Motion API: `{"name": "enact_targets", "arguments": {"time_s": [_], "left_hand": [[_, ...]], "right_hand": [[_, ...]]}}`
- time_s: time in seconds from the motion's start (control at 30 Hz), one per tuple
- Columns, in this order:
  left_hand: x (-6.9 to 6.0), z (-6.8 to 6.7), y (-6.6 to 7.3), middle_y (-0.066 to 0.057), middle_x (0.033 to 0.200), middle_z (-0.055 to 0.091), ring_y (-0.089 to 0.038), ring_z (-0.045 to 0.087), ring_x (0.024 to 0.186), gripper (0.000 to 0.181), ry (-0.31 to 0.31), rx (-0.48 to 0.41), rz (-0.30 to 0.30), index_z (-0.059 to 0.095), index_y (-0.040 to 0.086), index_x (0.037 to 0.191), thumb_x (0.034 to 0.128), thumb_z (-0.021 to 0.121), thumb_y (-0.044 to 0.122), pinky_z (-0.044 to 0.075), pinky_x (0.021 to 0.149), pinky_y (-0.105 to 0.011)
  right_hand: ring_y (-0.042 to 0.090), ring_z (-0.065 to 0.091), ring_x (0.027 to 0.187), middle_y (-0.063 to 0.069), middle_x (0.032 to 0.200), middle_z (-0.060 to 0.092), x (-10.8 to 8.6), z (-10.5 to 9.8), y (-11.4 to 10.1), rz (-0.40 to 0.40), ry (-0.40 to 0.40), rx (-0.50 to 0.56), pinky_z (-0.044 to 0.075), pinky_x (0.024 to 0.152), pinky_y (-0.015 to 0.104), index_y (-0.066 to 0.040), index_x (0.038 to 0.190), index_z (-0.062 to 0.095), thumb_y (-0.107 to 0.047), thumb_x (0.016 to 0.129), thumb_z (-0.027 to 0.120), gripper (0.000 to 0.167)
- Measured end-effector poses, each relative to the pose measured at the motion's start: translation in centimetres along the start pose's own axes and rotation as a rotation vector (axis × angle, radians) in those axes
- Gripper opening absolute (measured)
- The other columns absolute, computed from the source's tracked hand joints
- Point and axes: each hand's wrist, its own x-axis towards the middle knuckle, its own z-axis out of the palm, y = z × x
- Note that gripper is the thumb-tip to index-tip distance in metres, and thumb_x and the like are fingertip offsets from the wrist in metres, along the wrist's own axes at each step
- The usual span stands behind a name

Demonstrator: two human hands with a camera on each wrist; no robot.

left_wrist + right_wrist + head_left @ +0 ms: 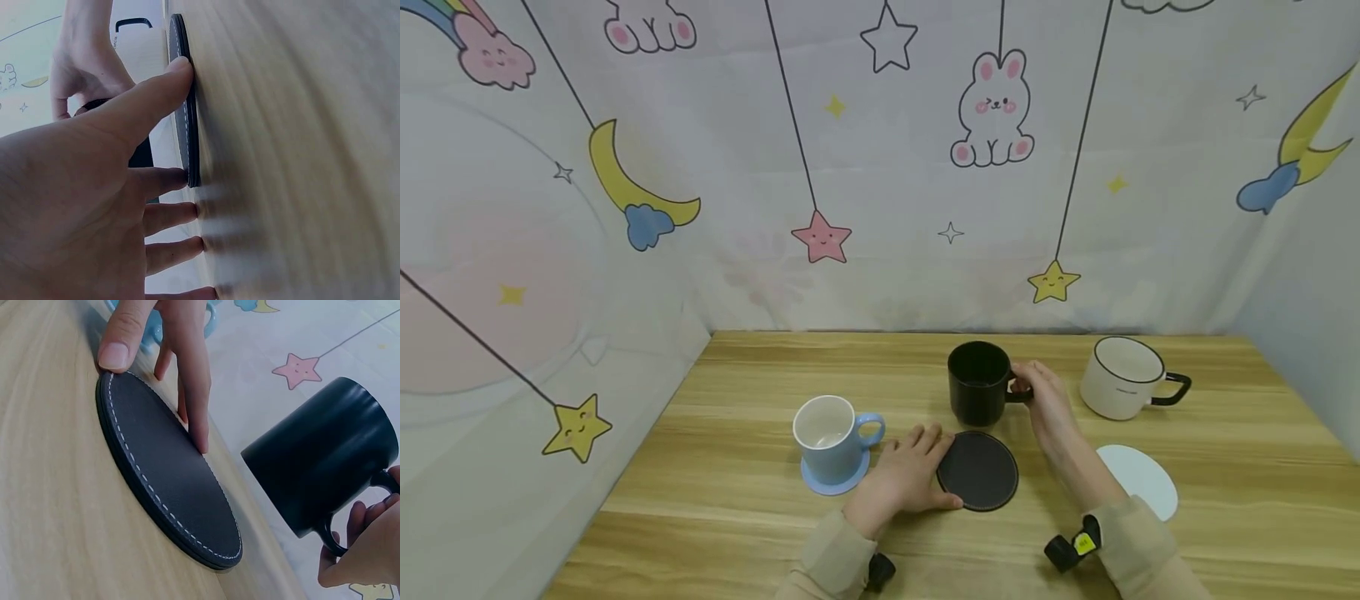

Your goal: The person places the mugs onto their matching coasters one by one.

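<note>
The right hand [1051,410] grips the handle of a black mug [976,390], which is upright just behind a round black coaster [977,471]. In the right wrist view, the base of the black mug [322,456] shows raised off the table. The left hand [904,477] lies at the coaster's left side with fingers spread. Its thumb and index finger touch the rim of the stitched coaster [165,465], while the other fingertips rest on the wood, as the left wrist view shows.
On the left, a blue mug [833,446] with a white inside stands on a blue coaster [835,485]. A white mug [1116,387] with a black handle is at the back right; a pale round coaster [1142,477] lies beside the right forearm. A patterned cloth [887,167] hangs behind.
</note>
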Motion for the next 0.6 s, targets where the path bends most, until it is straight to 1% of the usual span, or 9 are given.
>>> {"name": "enact_targets", "arguments": {"time_s": [0.13,0.27,0.6], "left_hand": [[0.1,0.0,0.0,-0.002,0.16,0.025,-0.027,0.025,0.148,0.089,-0.004,-0.002,-0.001,0.028,0.024,0.152,0.0809,0.063,0.064,0.034,0.111,-0.055],[0.2,-0.1,-0.1,-0.003,0.16,0.025,-0.027,0.025,0.148,0.089,0.001,-0.001,-0.001,0.029,0.023,0.152,0.0811,0.063,0.064,0.034,0.111,-0.055],[0.1,0.1,-0.2,-0.003,0.161,0.024,-0.028,0.024,0.148,0.089,-0.007,-0.033,0.004,0.027,0.024,0.153,0.0811,0.064,0.063,0.033,0.111,-0.055]], "right_hand": [[0.011,0.047,0.068,-0.005,0.059,0.043,-0.4,0.0,-0.1,0.005,-0.007,0.001,0.037,0.081,0.029,-0.013,0.055,0.042,-0.006,0.096,0.048,0.043],[0.011,0.048,0.069,-0.006,0.059,0.044,-0.9,0.0,-0.2,0.012,-0.02,0.011,0.037,0.082,0.03,-0.015,0.055,0.045,-0.005,0.096,0.048,0.042],[0.011,0.048,0.07,-0.006,0.061,0.045,-2.1,0.0,-0.5,0.026,-0.038,-0.008,0.039,0.08,0.027,-0.015,0.056,0.047,-0.007,0.097,0.047,0.042]]}}
